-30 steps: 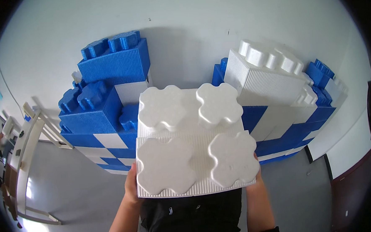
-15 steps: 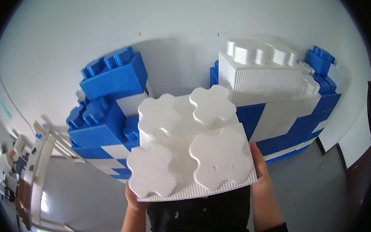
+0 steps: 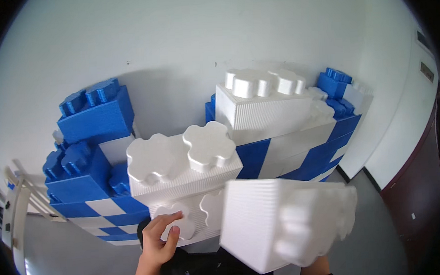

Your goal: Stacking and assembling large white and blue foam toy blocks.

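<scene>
A large white building block (image 3: pixel 264 220) with knobbed studs is tilted on its side at the lower right. My right hand (image 3: pixel 320 262) holds it from below and behind, its fingers hidden. At the lower left, my left hand (image 3: pixel 160 237) has its thumb and forefinger apart, the forefinger over a stud of a second white block (image 3: pixel 212 227). This block is close to my body and partly covered by the tilted one. Just beyond it, a third white block (image 3: pixel 192 183) shows two lobed studs on top. What supports these two cannot be made out.
A wall of blue and white blocks (image 3: pixel 253 160) stands ahead against a pale wall. Blue blocks (image 3: pixel 97 119) rise at its left, a white block (image 3: pixel 266 112) at its right. A white frame (image 3: pixel 16 218) stands far left, a dark red door (image 3: pixel 408 212) far right.
The white blocks I held together have separated. My right hand has tilted one to the right. My left hand has come round to the near face. The view has shifted right.
</scene>
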Demonstrator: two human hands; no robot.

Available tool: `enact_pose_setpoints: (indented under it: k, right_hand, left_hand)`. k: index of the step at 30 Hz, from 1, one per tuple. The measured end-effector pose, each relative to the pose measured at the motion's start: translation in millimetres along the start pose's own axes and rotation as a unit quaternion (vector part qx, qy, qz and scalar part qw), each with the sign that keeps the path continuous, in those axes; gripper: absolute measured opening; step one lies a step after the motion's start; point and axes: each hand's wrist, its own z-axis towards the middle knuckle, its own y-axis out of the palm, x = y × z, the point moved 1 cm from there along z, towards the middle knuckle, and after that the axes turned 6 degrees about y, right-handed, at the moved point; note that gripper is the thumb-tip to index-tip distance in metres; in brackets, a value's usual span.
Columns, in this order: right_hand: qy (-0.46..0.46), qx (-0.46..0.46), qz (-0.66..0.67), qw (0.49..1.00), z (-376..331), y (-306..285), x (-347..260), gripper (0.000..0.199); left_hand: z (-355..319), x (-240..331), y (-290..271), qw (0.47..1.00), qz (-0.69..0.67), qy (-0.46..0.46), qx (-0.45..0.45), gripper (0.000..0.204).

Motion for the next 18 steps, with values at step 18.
enact_pose_setpoints:
  k: [18]
  right_hand:
    - [-0.187,0.228,0.074,0.953,250,-39,-158,0.040]
  left_hand:
    - [-18,-44,24,0.945,0.321,0.062,0.016,0.043]
